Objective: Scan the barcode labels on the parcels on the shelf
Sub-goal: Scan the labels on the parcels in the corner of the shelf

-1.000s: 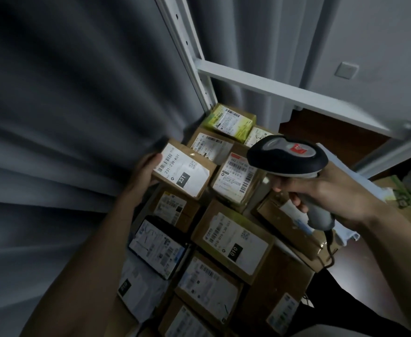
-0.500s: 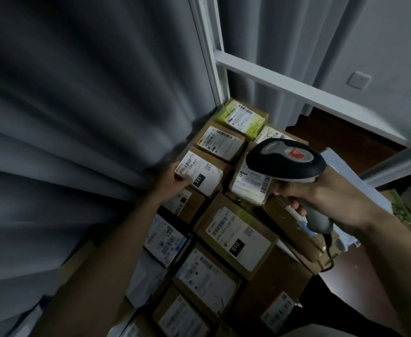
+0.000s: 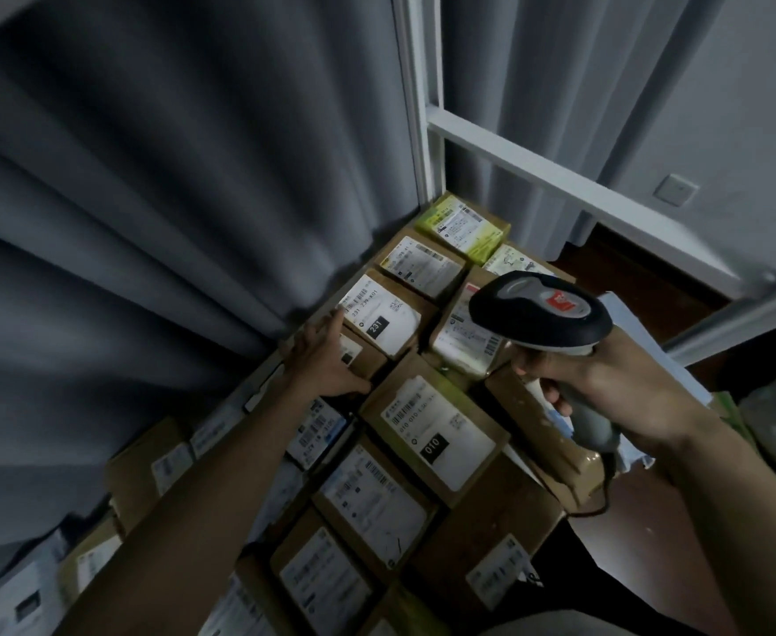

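At frame centre, the white label on a brown cardboard parcel (image 3: pixel 384 316) reads "231-239-K01" and "231". Below it, another brown cardboard parcel's label (image 3: pixel 439 433) reads "010".

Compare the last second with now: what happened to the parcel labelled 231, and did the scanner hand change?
The left hand held the parcel labelled 231 tilted up a second ago; the parcel now lies back among the other parcels, and the hand rests open beside it, fingers touching its label's corner. The right hand grips the scanner over the pile as before.
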